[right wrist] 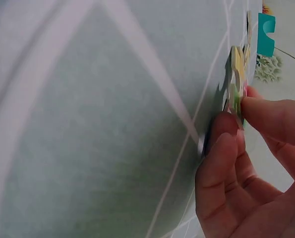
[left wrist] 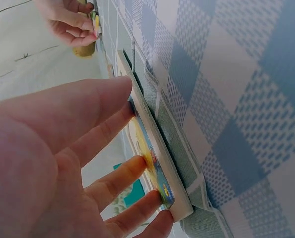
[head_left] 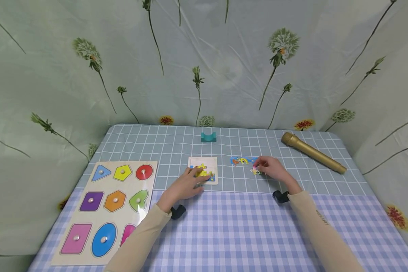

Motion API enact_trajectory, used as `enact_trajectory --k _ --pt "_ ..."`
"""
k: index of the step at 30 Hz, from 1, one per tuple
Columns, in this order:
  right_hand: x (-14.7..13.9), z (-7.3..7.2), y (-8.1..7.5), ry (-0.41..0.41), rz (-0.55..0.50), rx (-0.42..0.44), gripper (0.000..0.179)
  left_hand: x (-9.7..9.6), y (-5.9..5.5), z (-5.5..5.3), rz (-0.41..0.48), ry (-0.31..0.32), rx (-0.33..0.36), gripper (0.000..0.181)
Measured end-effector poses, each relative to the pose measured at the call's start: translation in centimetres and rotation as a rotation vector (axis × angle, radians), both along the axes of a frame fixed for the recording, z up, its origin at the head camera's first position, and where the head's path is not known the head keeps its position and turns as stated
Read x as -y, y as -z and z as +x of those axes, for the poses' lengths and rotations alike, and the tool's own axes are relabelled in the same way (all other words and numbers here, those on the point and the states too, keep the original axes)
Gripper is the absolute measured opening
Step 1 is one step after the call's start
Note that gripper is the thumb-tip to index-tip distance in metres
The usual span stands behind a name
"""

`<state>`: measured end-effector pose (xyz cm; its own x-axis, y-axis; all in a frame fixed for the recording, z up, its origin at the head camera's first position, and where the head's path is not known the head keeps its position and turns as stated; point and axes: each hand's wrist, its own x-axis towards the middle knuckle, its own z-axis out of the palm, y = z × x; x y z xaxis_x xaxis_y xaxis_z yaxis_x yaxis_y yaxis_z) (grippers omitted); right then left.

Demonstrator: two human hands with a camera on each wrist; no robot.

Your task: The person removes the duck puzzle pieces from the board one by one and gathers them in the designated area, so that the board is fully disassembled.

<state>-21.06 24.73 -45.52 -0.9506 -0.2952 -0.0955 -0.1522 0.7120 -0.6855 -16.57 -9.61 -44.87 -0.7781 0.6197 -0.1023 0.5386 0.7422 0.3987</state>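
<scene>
My left hand (head_left: pixel 185 185) lies over a small wooden puzzle tray (head_left: pixel 215 166), its fingers extended. In the left wrist view, the fingertips touch the yellow and blue puzzle pieces (left wrist: pixel 149 153) inside the frame, while the thumb (left wrist: pixel 107 94) lies along the near rim. To the right of the tray, my right hand (head_left: pixel 273 169) pinches a pink and yellow jigsaw piece (head_left: pixel 255 170) between thumb and fingers. The right wrist view shows that piece (right wrist: pixel 236 101) tilted on edge close to the cloth. Just behind it lie several loose jigsaw pieces (head_left: pixel 243 161), blue, yellow and orange.
A large board with coloured knobbed shapes (head_left: pixel 113 184) lies at the left, partly under my left forearm. Towards the back right is a gold microphone (head_left: pixel 312 153). A teal block with a curved notch (head_left: pixel 208 138) stands at the back, near the floral curtain (head_left: pixel 231 94).
</scene>
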Motion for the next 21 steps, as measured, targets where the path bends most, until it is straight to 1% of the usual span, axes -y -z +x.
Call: enact_trajectory --k 4,8,10,12,13,16,21 --pt "0.2 0.0 0.0 0.005 0.031 -0.028 0.01 0.1 0.0 0.1 0.016 -0.003 -0.009 0.047" --pt "0.4 0.0 -0.2 -0.002 0.06 -0.075 0.009 0.1 -0.1 0.1 0.025 -0.002 -0.001 0.047" --pt "0.9 0.0 -0.5 -0.012 0.044 -0.096 0.01 0.2 -0.1 0.1 0.022 0.001 0.003 0.047" --pt "1.7 0.0 -0.9 -0.033 -0.006 -0.108 0.011 0.3 -0.1 0.1 0.018 0.006 0.006 0.047" --pt "2.2 0.0 -1.0 -0.051 -0.033 -0.12 0.011 0.4 -0.1 0.1 0.019 0.008 0.01 0.047" --pt "4.6 -0.2 -1.4 -0.104 -0.099 -0.117 0.012 0.7 0.0 -0.1 0.02 0.011 0.024 0.045" --pt "9.3 -0.5 -1.2 -0.193 -0.152 -0.096 0.014 1.0 0.1 -0.2 0.029 -0.003 0.038 0.04"
